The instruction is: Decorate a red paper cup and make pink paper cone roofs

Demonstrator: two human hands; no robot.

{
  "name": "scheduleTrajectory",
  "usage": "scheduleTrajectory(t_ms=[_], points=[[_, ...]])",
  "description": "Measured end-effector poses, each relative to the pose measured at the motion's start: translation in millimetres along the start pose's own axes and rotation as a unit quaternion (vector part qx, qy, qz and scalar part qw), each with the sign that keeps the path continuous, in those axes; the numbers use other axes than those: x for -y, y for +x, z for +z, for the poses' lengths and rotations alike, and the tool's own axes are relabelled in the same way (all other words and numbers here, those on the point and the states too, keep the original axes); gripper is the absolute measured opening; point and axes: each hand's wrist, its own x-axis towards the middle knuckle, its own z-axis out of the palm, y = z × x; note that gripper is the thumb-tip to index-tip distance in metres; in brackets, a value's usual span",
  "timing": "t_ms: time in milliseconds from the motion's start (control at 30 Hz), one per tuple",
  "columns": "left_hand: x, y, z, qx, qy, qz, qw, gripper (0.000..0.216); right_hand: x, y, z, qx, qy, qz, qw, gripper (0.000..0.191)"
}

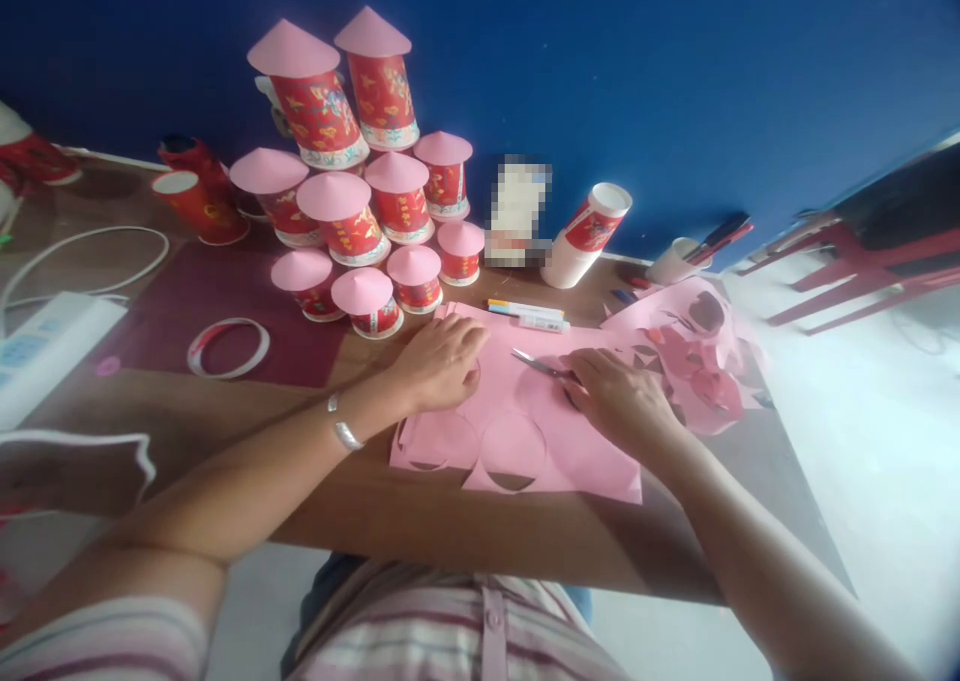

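Head: your right hand (624,399) grips scissors (537,363); left hand (445,366) half-curled, hold unclear; capped cups (354,237) seemingly done; circles (514,446) still attached.

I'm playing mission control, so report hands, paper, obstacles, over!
Right fingers holding silver metal scissors. Left fingers curled over pink paper sheets. Two slim white markers at the far edge.

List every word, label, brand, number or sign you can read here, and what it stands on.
None reads clearly.
Gold marks on the cone-topped red cups: too small and blurred.
Blue marks on the white block, far left: blurred.
Marks on the nearer white marker: too small.
The pixelated object by the wall: obscured.
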Motion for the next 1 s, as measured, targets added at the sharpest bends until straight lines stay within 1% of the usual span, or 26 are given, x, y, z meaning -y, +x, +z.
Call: scheduleTrajectory(t_ms=[67, 167, 233, 333, 400, 467, 567, 667, 800, 900, 1000], points=[[0, 0, 1, 0.003, 0.007, -0.001, 1.000, 0.032, 1, -3, 2, 0.016, -0.017, -0.006, 1.000, 0.016], [2, 0, 1, 0.016, 0.014, -0.004, 1.000, 0.035, 4, -4, 1, 0.030, -0.026, -0.020, 0.999, 0.022], [5, -1, -1, 0.025, 0.016, 0.000, 1.000, 0.038, 6, -3, -3, 0.033, -0.019, -0.031, 0.999, 0.027], [10, -4, -7, 0.038, 0.015, 0.009, 0.999, 0.036, 5, -2, -6, 0.038, -0.005, -0.035, 0.999, 0.030], [12, -5, -10, 0.046, 0.018, 0.015, 0.999, 0.036, 2, -2, -5, 0.054, -0.011, -0.032, 0.998, 0.031], [13, -6, -11, 0.050, 0.030, 0.022, 0.998, 0.035, -1, -1, -3, 0.074, -0.027, -0.030, 0.996, 0.031], [11, -6, -10, 0.050, 0.058, 0.022, 0.997, 0.034, -4, 0, -2, 0.095, -0.049, -0.035, 0.994, 0.026], [9, -5, -9, 0.048, 0.093, 0.006, 0.995, 0.034, -8, 1, -5, 0.102, -0.059, -0.046, 0.992, 0.023], [8, -4, -11, 0.039, 0.124, 0.003, 0.992, 0.030, -14, 0, -8, 0.106, -0.060, -0.026, 0.992, 0.025], [7, -4, -12, 0.039, 0.129, 0.000, 0.991, 0.030, -18, -4, -8, 0.107, -0.054, -0.014, 0.993, 0.028], [5, -5, -12, 0.047, 0.113, 0.002, 0.993, 0.029, -17, -10, -7, 0.095, -0.028, -0.024, 0.995, 0.029]])
